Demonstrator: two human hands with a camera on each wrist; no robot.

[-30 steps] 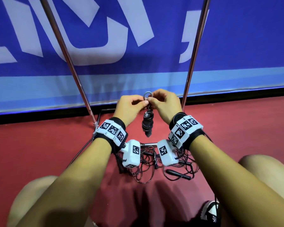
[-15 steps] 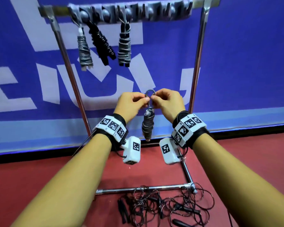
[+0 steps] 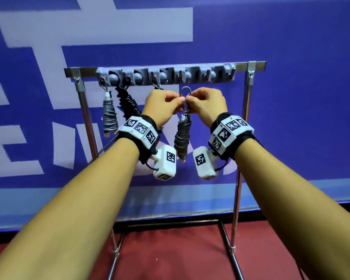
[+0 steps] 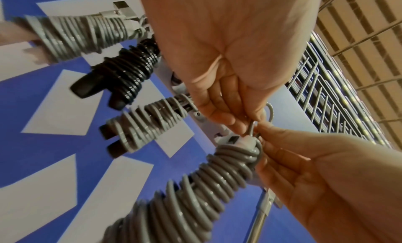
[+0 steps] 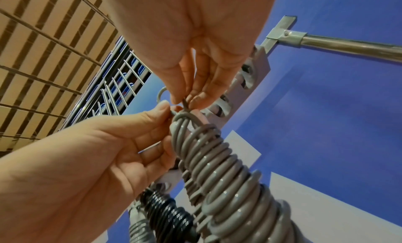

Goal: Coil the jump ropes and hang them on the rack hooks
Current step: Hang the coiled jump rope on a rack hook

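Three coiled ropes [image 3: 109,116] are already hung at the rack [image 3: 166,74]'s upper left. Below its free hooks [image 3: 206,74], mid-frame, a grey coiled rope [image 3: 182,136] is held vertically by its loop [image 3: 184,92], pinched between left hand [image 3: 162,106] and right hand [image 3: 206,104]. A blue banner [image 3: 301,98] and red floor [image 3: 170,255] are seen behind.

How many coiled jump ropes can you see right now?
4. Three hang from the rack hooks at its left: a grey one, a black one, and another grey one behind the left hand. A fourth grey one hangs between both hands.
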